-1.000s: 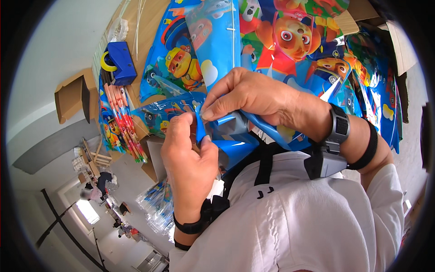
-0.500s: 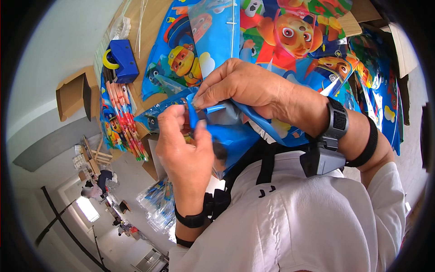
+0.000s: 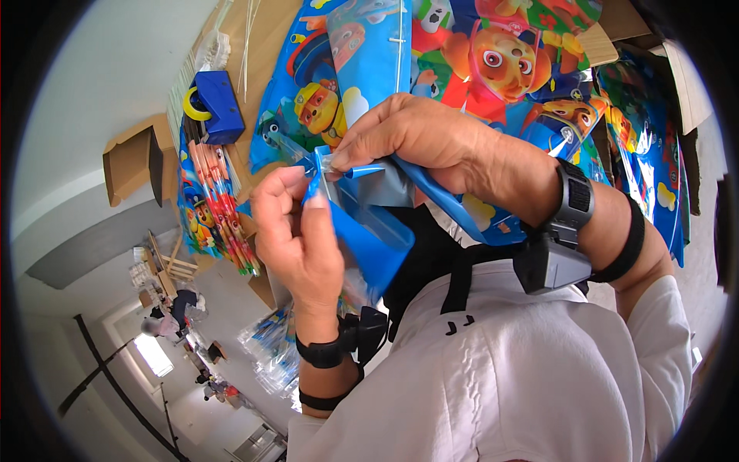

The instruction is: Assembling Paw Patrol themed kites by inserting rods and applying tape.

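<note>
Both hands meet over the near edge of the table, working on a thin blue plastic sheet [image 3: 368,250] with a shiny, see-through part. My left hand [image 3: 300,239] pinches a folded strip of its edge between thumb and fingers. My right hand [image 3: 427,138] grips the same edge just to the right, thumb and forefinger pressed together; a small clear or white bit shows at its fingertips, too small to name. The sheet's loose part hangs below the hands, and another part runs under my right wrist. Printed plastic sheets [image 3: 493,65] with cartoon dogs lie beyond the hands.
On the table's left stand a blue tape dispenser [image 3: 222,108] and a bundle of red printed rolls [image 3: 219,204]. Thin white rods [image 3: 245,46] lie farther back. An open cardboard box [image 3: 135,165] is at the left, clear packets [image 3: 269,346] lower down. More printed sheets [image 3: 647,154] hang at the right.
My left hand has shifted slightly left and up, drawing the strip of edge with it. The sheet's loose part now hangs more open below. My right hand stays nearly in place, still pinching.
</note>
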Demonstrator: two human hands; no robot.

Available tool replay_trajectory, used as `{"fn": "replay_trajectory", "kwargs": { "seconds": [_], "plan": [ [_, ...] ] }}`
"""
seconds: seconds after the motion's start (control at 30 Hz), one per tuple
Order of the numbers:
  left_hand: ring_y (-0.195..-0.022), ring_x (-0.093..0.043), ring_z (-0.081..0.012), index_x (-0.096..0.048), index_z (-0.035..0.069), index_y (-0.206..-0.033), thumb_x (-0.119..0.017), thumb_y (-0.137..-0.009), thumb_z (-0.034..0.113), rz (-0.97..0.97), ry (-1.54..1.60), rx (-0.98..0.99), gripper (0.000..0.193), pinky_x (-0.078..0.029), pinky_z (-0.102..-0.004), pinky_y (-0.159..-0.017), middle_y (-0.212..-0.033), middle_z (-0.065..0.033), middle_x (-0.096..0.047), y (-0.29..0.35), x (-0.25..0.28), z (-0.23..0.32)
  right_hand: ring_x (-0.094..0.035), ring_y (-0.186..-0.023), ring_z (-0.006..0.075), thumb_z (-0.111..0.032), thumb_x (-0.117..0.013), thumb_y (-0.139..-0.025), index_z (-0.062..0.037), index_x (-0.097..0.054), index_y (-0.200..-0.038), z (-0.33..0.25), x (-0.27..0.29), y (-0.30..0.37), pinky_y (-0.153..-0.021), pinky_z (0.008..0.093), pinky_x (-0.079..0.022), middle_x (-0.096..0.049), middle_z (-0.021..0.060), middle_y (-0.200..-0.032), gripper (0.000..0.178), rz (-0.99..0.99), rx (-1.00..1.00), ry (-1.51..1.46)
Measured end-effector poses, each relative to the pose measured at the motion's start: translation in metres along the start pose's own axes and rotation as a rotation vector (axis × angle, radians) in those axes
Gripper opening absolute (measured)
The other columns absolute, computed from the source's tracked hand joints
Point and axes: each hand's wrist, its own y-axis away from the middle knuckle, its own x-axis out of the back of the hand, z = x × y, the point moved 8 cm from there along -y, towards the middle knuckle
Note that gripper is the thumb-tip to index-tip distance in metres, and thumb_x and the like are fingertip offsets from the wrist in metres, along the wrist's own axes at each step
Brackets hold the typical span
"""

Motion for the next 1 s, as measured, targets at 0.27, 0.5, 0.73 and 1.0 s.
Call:
{"fn": "replay_trajectory", "kwargs": {
  "seconds": [0.27, 0.5, 0.73, 1.0],
  "plan": [
    [-0.068, -0.051, -0.0041, -0.061, -0.004, -0.094, -0.068, -0.081, 0.001, 0.041, 0.009, 0.029, 0.015, -0.042, -0.0187, -0.059, -0.077, 0.0004, -0.060, -0.005, 0.003, -0.007, -0.064, -0.072, 0.0167, -0.004, -0.071, -0.074, 0.0047, -0.070, -0.087, 0.001, 0.005, 0.002, -0.071, 0.0285, -0.053, -0.069, 0.0110, -0.081, 0.015, 0.017, -0.018, 0.012],
    [-0.063, -0.046, -0.0023, -0.064, -0.003, -0.091, -0.064, -0.087, 0.009, 0.006, 0.155, 0.083, 0.012, -0.034, -0.0169, -0.053, -0.072, 0.0035, -0.056, -0.010, 0.006, -0.013, -0.064, -0.072, 0.0165, -0.004, -0.071, -0.075, 0.0038, -0.070, -0.087, 0.002, 0.002, 0.001, -0.071, 0.0287, -0.053, -0.069, 0.0107, -0.082, 0.015, -0.009, -0.004, 0.009],
    [-0.058, -0.048, -0.0048, -0.063, -0.002, -0.086, -0.064, -0.083, 0.004, 0.018, -0.015, -0.024, 0.006, -0.038, -0.0211, -0.052, -0.070, -0.0006, -0.059, -0.014, 0.005, 0.010, -0.064, -0.072, 0.0157, -0.006, -0.071, -0.075, 0.0028, -0.070, -0.087, 0.000, -0.001, -0.001, -0.069, 0.0269, -0.052, -0.069, 0.0098, -0.082, 0.015, -0.018, 0.064, 0.007],
    [-0.052, -0.048, -0.0098, -0.058, -0.002, -0.077, -0.063, -0.085, 0.007, -0.032, -0.371, -0.073, 0.013, -0.038, -0.0253, -0.049, -0.061, -0.0050, -0.054, -0.023, -0.003, 0.031, -0.064, -0.070, 0.0143, -0.005, -0.072, -0.073, 0.0018, -0.071, -0.086, -0.005, -0.006, 0.004, -0.066, 0.0248, -0.051, -0.069, 0.0087, -0.080, 0.014, -0.016, 0.126, 0.030]
  ]
}}
